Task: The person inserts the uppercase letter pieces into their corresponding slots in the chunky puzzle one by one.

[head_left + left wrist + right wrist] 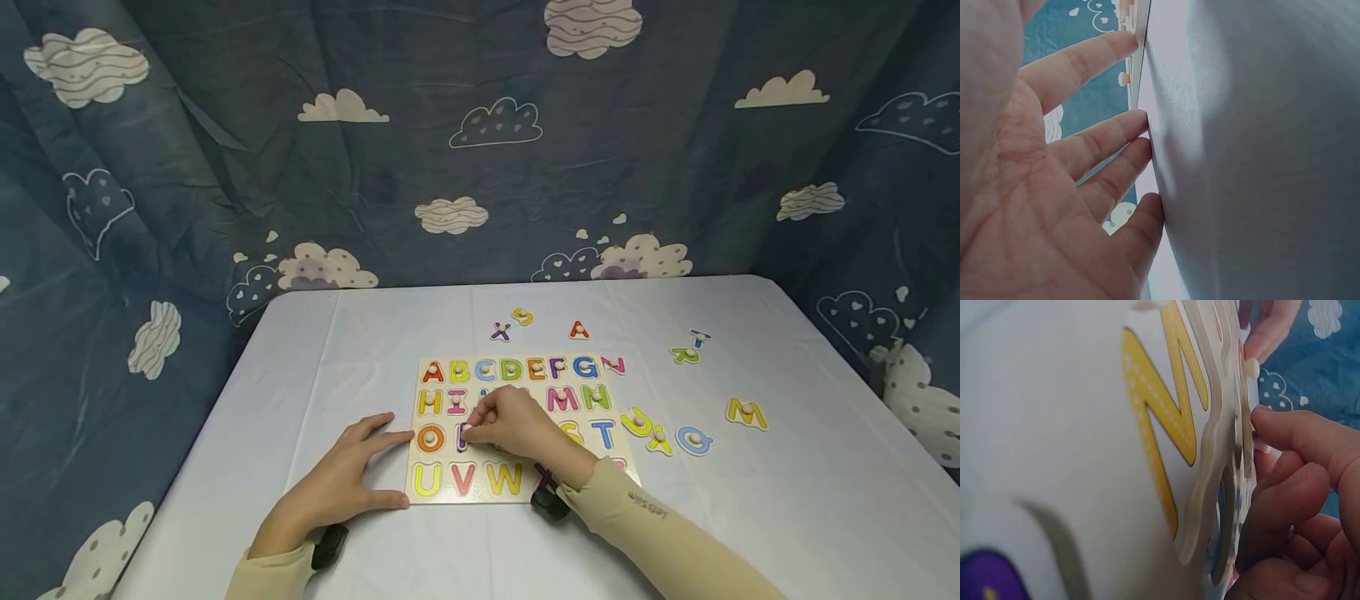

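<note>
A wooden alphabet puzzle board (491,502) lies on the white table, with knobbed letters in its upper rows. My right hand (517,425) reaches over the board, thumb and index finger pinching the purple letter P piece (461,439) at its spot beside the orange O (430,438). In the right wrist view, the thumb (1297,428) is close by a small knob, partly hidden by fingers. My left hand (341,475) spreads along the board's left side, index finger and thumb at its edge. The left wrist view shows its fingertips (1125,42) against the board edge and tablecloth.
Loose letter pieces lie about the board: a purple X (500,332) and red A (578,330) behind, a pink N (613,365) overlapping the back right corner, and a blue Q (693,441) and yellow M (747,413) to the right. A dark cloud-print curtain (390,192) hangs behind the table.
</note>
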Action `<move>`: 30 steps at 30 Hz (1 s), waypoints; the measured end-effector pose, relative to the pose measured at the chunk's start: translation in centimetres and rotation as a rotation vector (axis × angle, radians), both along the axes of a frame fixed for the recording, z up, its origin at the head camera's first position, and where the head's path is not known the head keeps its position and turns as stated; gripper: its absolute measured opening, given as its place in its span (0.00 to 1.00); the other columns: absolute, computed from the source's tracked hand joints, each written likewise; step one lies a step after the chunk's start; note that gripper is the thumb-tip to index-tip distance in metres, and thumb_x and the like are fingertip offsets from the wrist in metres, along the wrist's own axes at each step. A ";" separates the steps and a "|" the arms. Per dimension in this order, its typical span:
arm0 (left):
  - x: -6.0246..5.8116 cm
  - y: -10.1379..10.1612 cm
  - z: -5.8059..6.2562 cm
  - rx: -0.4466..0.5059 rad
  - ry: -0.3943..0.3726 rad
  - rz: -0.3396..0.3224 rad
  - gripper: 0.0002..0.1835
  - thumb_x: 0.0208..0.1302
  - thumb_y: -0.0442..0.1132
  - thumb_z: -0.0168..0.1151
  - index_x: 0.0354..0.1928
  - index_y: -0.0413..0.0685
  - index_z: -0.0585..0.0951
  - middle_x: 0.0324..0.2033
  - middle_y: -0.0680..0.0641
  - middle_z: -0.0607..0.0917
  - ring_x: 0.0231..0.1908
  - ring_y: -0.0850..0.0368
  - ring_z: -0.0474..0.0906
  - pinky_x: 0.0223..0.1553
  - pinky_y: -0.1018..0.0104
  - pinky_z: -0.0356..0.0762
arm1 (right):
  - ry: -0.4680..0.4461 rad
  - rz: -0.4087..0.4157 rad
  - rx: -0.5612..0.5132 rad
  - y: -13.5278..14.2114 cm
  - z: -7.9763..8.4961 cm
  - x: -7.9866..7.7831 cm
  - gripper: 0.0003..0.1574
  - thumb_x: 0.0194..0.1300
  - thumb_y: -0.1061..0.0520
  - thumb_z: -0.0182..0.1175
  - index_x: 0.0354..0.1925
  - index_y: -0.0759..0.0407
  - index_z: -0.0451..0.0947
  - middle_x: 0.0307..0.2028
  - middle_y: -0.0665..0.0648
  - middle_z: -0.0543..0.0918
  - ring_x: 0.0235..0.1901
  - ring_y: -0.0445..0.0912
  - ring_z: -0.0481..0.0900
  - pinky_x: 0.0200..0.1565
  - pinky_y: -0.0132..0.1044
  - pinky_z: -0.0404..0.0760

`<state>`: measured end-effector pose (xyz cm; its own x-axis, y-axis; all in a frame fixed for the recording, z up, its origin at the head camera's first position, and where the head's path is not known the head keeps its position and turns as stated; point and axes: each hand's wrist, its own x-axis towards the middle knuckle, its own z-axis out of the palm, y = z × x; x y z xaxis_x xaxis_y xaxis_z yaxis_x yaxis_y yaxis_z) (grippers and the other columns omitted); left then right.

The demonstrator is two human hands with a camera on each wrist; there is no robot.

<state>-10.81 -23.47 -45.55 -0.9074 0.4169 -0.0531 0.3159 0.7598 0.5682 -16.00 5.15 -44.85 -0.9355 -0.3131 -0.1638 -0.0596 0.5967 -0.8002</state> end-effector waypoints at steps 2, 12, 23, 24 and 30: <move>0.0 0.0 0.0 0.000 0.000 -0.001 0.47 0.48 0.60 0.86 0.72 0.61 0.80 0.79 0.39 0.68 0.78 0.33 0.63 0.73 0.30 0.67 | 0.006 0.006 0.017 -0.1 0.0 0.0 0.12 0.61 0.54 0.80 0.28 0.53 0.85 0.16 0.46 0.75 0.17 0.38 0.67 0.21 0.29 0.62; -0.1 0.1 -0.1 -0.005 0.001 -0.005 0.46 0.49 0.61 0.85 0.73 0.61 0.80 0.79 0.39 0.68 0.78 0.33 0.63 0.73 0.30 0.68 | 0.031 0.017 0.084 -0.5 0.0 0.1 0.12 0.61 0.54 0.80 0.28 0.51 0.85 0.20 0.47 0.77 0.22 0.39 0.70 0.26 0.29 0.66; 0.0 0.2 -0.3 -0.001 0.012 0.011 0.46 0.48 0.59 0.86 0.72 0.60 0.81 0.79 0.39 0.69 0.78 0.34 0.63 0.74 0.31 0.68 | 0.035 -0.018 0.068 3.8 1.1 1.0 0.08 0.64 0.53 0.77 0.36 0.51 0.86 0.22 0.47 0.74 0.20 0.40 0.68 0.22 0.30 0.63; 0.0 0.2 -0.3 -0.005 0.018 0.009 0.46 0.48 0.59 0.86 0.72 0.60 0.81 0.79 0.39 0.69 0.78 0.33 0.64 0.73 0.31 0.68 | 0.039 -0.035 0.070 4.7 1.3 1.1 0.07 0.65 0.53 0.76 0.37 0.51 0.86 0.23 0.47 0.74 0.21 0.40 0.68 0.22 0.30 0.63; 0.1 0.2 -0.1 -0.012 0.013 0.011 0.47 0.48 0.61 0.86 0.72 0.60 0.81 0.79 0.38 0.69 0.78 0.32 0.63 0.73 0.30 0.68 | 0.064 -0.123 0.097 10.8 1.7 2.1 0.10 0.66 0.51 0.75 0.41 0.54 0.87 0.27 0.51 0.76 0.23 0.43 0.70 0.23 0.31 0.64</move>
<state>-10.70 -23.24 -45.62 -0.9125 0.4064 -0.0466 0.3147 0.7702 0.5547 -13.89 15.93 -43.12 -0.9752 -0.1814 -0.1266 -0.0306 0.6771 -0.7352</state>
